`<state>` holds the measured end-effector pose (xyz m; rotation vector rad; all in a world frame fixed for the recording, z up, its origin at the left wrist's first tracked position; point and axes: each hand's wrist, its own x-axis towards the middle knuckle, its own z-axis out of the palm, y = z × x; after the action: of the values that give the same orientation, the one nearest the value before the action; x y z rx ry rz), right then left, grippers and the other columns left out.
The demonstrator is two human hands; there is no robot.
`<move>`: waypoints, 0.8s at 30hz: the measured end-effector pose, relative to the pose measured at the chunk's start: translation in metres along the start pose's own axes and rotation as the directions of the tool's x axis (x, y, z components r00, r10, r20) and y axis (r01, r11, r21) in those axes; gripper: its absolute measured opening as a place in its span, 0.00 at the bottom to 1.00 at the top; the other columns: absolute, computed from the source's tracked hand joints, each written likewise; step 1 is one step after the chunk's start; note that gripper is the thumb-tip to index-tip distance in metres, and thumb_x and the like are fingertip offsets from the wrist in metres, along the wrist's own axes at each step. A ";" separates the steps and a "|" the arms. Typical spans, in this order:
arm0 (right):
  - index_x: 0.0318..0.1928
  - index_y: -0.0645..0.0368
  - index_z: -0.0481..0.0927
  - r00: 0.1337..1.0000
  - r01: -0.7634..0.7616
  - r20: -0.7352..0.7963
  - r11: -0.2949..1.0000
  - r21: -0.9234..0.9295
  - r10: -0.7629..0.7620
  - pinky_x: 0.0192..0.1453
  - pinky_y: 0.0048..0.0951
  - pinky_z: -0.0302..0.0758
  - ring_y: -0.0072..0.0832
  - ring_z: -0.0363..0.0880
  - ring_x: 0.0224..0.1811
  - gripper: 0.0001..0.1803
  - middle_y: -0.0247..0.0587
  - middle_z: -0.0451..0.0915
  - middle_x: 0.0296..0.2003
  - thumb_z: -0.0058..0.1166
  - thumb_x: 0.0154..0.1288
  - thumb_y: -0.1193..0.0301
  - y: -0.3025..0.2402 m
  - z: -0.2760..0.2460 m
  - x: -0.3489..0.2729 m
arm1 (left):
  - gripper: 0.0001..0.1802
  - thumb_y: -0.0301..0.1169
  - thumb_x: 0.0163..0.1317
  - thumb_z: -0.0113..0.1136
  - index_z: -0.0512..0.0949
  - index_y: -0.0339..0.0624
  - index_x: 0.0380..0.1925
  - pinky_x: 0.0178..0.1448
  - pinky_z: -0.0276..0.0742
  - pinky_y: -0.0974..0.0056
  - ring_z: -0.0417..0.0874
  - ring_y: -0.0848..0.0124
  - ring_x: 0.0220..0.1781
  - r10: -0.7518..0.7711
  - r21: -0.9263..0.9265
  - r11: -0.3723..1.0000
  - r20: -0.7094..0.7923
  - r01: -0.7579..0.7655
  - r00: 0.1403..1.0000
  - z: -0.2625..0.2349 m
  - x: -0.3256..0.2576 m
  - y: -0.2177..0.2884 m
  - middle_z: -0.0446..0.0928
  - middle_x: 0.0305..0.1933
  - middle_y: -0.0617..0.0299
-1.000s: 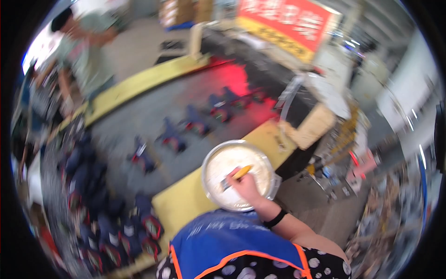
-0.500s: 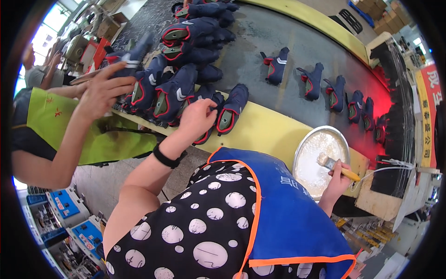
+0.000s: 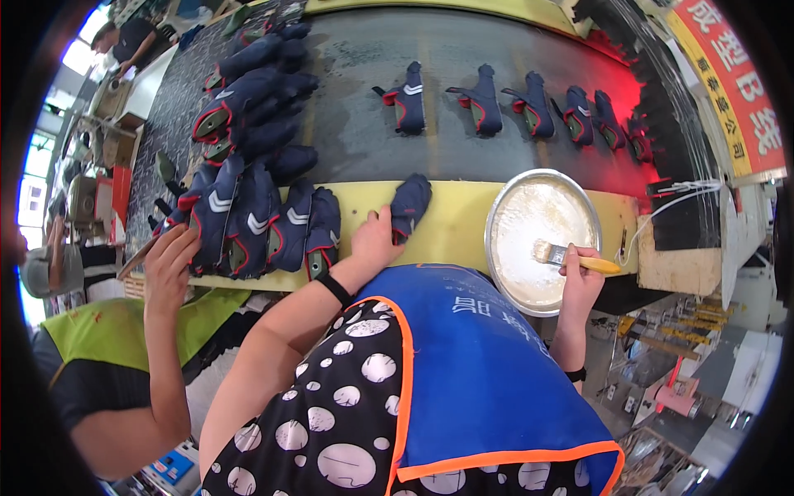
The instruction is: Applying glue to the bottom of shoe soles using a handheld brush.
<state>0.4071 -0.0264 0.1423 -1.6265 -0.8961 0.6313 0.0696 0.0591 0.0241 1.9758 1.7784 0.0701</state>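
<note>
My left hand (image 3: 374, 243) is closed on a navy shoe upper (image 3: 411, 203) at the yellow ledge, its fingers gripping the near end. My right hand (image 3: 581, 277) grips a flat paintbrush (image 3: 597, 264) by its yellow handle. The brush's pale bristles touch the white paste (image 3: 536, 223) inside a round metal bowl (image 3: 490, 236). Left of my left hand, several navy uppers with red trim and white chevrons (image 3: 240, 215) are crowded together; the nearest upper (image 3: 323, 227) stands at the end of that row.
A yellow ledge (image 3: 459, 217) borders the dark conveyor belt (image 3: 356, 149). Several uppers (image 3: 485, 103) stand spaced along the belt toward a red-lit black curtain (image 3: 674, 107). At left, a co-worker's hand (image 3: 172, 256) touches the crowded uppers. A white cable (image 3: 674, 190) hangs beyond the bowl.
My left hand has drawn one upper rightward, away from the crowded row. The brush has stayed at the bowl. The co-worker's hand is lower, and the whole view has turned.
</note>
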 end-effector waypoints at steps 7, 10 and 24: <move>0.38 0.64 0.77 0.996 -0.069 -0.056 0.995 -0.066 0.065 0.32 0.18 0.69 0.14 0.71 0.26 0.07 0.31 0.76 0.27 0.57 0.71 0.72 0.020 -0.016 0.000 | 0.46 0.40 0.43 0.77 0.64 0.43 0.62 0.57 0.79 0.50 0.82 0.44 0.52 0.056 -0.227 0.974 0.151 -0.020 0.987 -0.001 -0.005 -0.014 0.79 0.49 0.42; 0.37 0.63 0.77 0.997 -0.063 -0.052 0.992 -0.110 0.058 0.30 0.17 0.67 0.14 0.70 0.25 0.07 0.30 0.75 0.26 0.57 0.72 0.72 0.023 -0.019 0.003 | 0.44 0.40 0.44 0.76 0.65 0.44 0.61 0.55 0.81 0.51 0.83 0.47 0.49 -0.053 0.087 0.995 0.120 0.043 0.991 -0.018 -0.015 -0.015 0.74 0.49 0.47; 0.36 0.61 0.74 0.999 0.041 0.025 0.993 -0.114 -0.039 0.28 0.17 0.64 0.12 0.68 0.24 0.07 0.28 0.72 0.25 0.56 0.72 0.73 0.007 0.008 0.046 | 0.40 0.28 0.66 0.54 0.52 0.66 0.76 0.77 0.56 0.41 0.54 0.53 0.81 -0.280 0.499 0.702 -0.462 0.508 0.841 -0.289 0.112 -0.220 0.55 0.80 0.57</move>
<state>0.4285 0.0157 0.1356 -1.7022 -0.9947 0.5802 -0.2170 0.2653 0.1661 1.9923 2.7185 -0.3655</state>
